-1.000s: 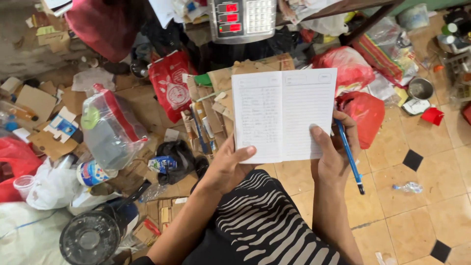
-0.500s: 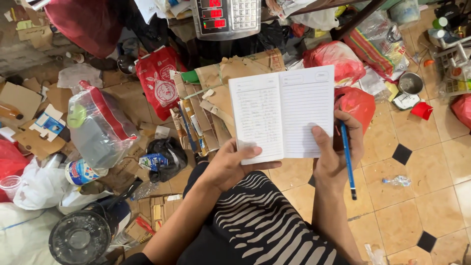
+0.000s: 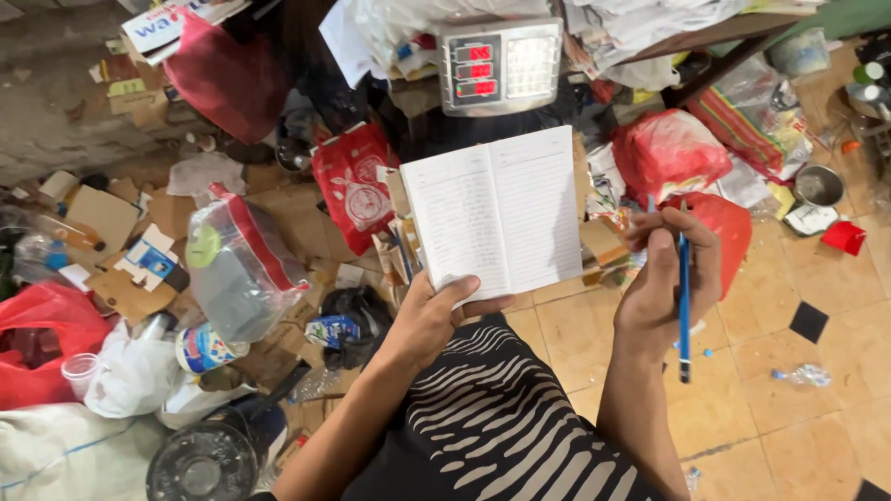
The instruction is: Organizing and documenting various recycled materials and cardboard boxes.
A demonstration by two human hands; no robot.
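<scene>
My left hand [image 3: 436,314] holds an open lined notebook [image 3: 497,213] by its lower edge, thumb across the bottom of the pages. The left page carries faint handwriting. My right hand [image 3: 664,288] has come off the notebook and grips a blue pen [image 3: 684,297] that points downward, just right of the book. A digital scale with red digits [image 3: 499,63] sits above the notebook. My lap in a black, white-striped garment [image 3: 492,417] fills the bottom centre.
Cardboard scraps [image 3: 111,223] and a clear plastic bag [image 3: 237,264] litter the left. Red plastic bags [image 3: 682,153] lie on the right by a metal cup [image 3: 819,186]. A crushed bottle [image 3: 803,376] lies on the tan tiled floor [image 3: 789,436]. A dark round lid [image 3: 200,464] sits bottom left.
My right hand has let go of the notebook's right edge and moved away to the right with the pen. The left hand now holds the book alone. The view shifted slightly.
</scene>
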